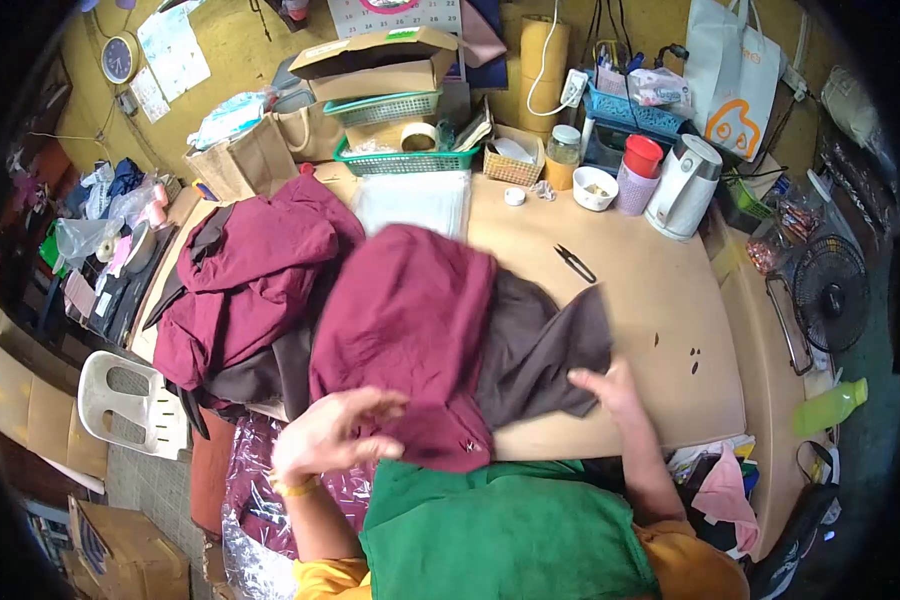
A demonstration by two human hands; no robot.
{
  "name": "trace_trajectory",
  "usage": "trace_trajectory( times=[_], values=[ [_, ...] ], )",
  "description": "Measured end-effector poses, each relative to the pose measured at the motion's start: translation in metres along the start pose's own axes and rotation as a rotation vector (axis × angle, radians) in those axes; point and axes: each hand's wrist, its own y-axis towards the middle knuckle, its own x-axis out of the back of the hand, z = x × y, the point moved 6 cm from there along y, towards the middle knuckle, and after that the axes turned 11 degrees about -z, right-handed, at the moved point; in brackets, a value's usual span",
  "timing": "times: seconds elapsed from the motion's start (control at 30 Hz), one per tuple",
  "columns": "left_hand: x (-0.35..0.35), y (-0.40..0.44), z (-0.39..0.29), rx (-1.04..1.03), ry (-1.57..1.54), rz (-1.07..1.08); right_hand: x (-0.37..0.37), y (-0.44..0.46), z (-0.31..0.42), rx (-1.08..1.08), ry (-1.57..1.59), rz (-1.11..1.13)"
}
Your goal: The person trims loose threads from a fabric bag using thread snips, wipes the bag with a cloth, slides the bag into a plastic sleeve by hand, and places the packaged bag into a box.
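A maroon garment [405, 310] with a dark brown section [535, 350] lies on the table in front of me, its upper edge slightly blurred. Its lower maroon end, with a small pale mark, reaches over the table edge toward my green apron [500, 535]. Over its lower left side is my left hand [340, 435], fingers curved and apart, holding nothing. My right hand [605, 388] is at the right edge of the brown section, thumb spread away from the other fingers, which are blurred. More maroon and dark garments [255, 275] are heaped to the left.
Thread snips [575, 263] lie on the table [660, 400] beyond the garment. Along the back stand green baskets [405, 162], a white bowl [595, 188], a lilac cup [635, 190] and an electric kettle [685, 190]. A white plastic chair [130, 405] is at the left.
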Motion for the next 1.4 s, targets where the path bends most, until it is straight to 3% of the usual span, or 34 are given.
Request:
trace_trajectory(
  times=[0.07,0.1,0.13,0.2,0.27,0.3,0.37,0.4,0.47,0.6,0.67,0.73,0.8,0.87,0.93,0.97,1.0,1.07,1.13,1.17,1.23,1.27,1.33,1.37,1.4],
  values=[
    [-0.027,0.035,0.015,0.129,0.002,-0.180,-0.009,-0.022,-0.012,-0.168,0.042,0.207],
    [-0.046,0.053,0.012,0.060,0.092,-0.308,-0.009,-0.026,-0.010,-0.171,0.043,0.203],
    [-0.065,0.068,0.011,-0.010,0.182,-0.437,-0.010,-0.030,-0.004,-0.079,-0.103,0.202],
    [-0.111,0.088,0.027,-0.095,0.427,-0.456,-0.012,-0.039,0.011,0.013,-0.243,0.195],
    [-0.122,0.093,0.023,-0.045,0.465,-0.439,-0.007,-0.045,0.039,0.305,-0.897,0.082],
    [-0.122,0.096,0.019,0.009,0.501,-0.427,-0.006,-0.045,0.049,0.302,-0.896,0.071],
    [-0.116,0.096,0.007,0.007,0.459,-0.383,0.002,-0.047,0.048,0.051,-0.755,0.126],
    [-0.115,0.094,0.004,0.014,0.417,-0.348,0.004,-0.049,0.043,0.043,-0.760,0.126],
    [-0.123,0.098,0.014,-0.088,0.402,-0.370,0.001,-0.047,0.031,0.000,-0.292,0.162],
    [-0.130,0.106,0.033,-0.128,0.630,-0.451,-0.012,-0.040,0.002,0.128,-0.159,0.092],
    [-0.126,0.107,0.041,-0.020,0.582,-0.489,-0.020,-0.040,-0.018,-0.031,-0.087,0.136],
    [-0.126,0.114,0.062,-0.029,0.612,-0.483,-0.036,-0.040,-0.022,-0.027,0.068,0.128],
    [-0.126,0.123,0.072,-0.046,0.505,-0.409,-0.061,-0.042,-0.021,-0.012,0.219,0.117],
    [-0.115,0.113,0.045,0.022,0.338,-0.339,-0.085,-0.041,-0.022,-0.090,0.568,0.063],
    [-0.118,0.098,0.011,-0.377,0.222,-0.256,-0.099,-0.031,-0.022,-0.097,0.598,0.095],
    [-0.120,0.096,0.011,-0.224,0.042,-0.078,-0.105,-0.027,-0.022,-0.111,0.625,0.131],
    [-0.121,0.095,0.012,-0.225,0.040,-0.077,-0.108,-0.026,-0.022,-0.111,0.623,0.130],
    [-0.119,0.092,0.016,-0.218,0.139,-0.161,-0.114,-0.025,-0.014,0.145,0.107,0.176],
    [-0.115,0.093,0.012,-0.218,0.113,-0.245,-0.103,-0.042,0.021,0.594,-0.115,0.180],
    [-0.113,0.093,0.019,-0.234,0.233,-0.275,-0.104,-0.035,0.008,0.481,-0.520,0.457],
    [-0.104,0.088,0.016,-0.279,0.488,-0.394,-0.093,-0.044,0.064,0.527,-1.059,0.696],
    [-0.103,0.086,0.012,-0.276,0.490,-0.397,-0.089,-0.052,0.085,0.530,-1.058,0.698],
    [-0.113,0.085,0.000,-0.358,0.612,-0.389,-0.076,-0.054,0.116,0.131,-0.132,0.511],
    [-0.125,0.086,-0.008,-0.427,0.638,-0.383,-0.085,-0.066,0.136,0.227,0.180,0.558],
    [-0.141,0.088,0.002,-0.357,0.305,-0.412,-0.099,-0.079,0.154,0.322,0.492,0.592]
  ],
)
